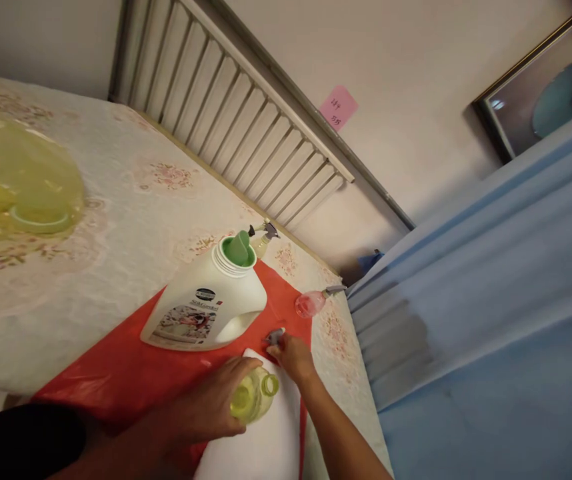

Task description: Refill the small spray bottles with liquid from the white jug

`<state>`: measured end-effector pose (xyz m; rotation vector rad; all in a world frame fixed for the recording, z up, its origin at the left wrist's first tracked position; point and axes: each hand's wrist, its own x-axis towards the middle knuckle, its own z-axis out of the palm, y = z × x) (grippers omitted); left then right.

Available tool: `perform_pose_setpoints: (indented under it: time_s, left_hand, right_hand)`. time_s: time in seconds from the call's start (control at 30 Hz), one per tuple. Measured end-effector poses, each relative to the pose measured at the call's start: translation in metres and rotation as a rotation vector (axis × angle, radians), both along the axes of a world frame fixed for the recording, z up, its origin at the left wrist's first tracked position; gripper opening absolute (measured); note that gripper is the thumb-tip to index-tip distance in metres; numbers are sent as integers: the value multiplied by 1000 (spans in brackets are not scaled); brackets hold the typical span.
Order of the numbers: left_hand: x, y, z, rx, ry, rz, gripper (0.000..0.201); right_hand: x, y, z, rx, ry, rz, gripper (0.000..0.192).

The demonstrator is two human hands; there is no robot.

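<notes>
My left hand (pixel 226 400) is wrapped around a small see-through yellow-green bottle (pixel 252 398) whose neck is uncapped. To the right of it, my right hand (pixel 293 359) pinches a grey spray head (pixel 275 337) over the red sheet (pixel 111 373), apart from the bottle. Beneath the small bottle lies a smooth white thing (pixel 266 447), its kind unclear. A large white jug (pixel 216 300) with a printed label, a side handle and a green pouring spout (pixel 239 250) in its open mouth stands just beyond my hands.
Behind the jug is a clear spray bottle (pixel 263 245) with a dark head. A pink spray bottle (pixel 311 303) is near the table's right edge, by a blue curtain (pixel 456 320). A blurred translucent yellow container (pixel 21 173) occupies the left. A radiator (pixel 236 93) lines the wall.
</notes>
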<state>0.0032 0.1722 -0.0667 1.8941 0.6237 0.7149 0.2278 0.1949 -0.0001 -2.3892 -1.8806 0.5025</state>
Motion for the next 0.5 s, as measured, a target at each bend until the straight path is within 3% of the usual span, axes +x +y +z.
perform_pose_setpoints:
  time_s: [0.1, 0.2, 0.33, 0.5]
  left_hand:
    - [9, -1, 1, -4, -8, 27, 90]
    - [16, -5, 1, 24, -21, 68, 86]
    - [24, -10, -10, 30, 21, 116, 86]
    - [35, -13, -30, 43, -32, 231, 87]
  right_hand:
    - [0, -5, -18, 86, -42, -74, 14]
    - [5, -5, -21, 174, -10, -103, 9]
    - [20, -21, 0, 305, 109, -102, 15]
    - [32, -77, 34, 467, 258, -130, 25]
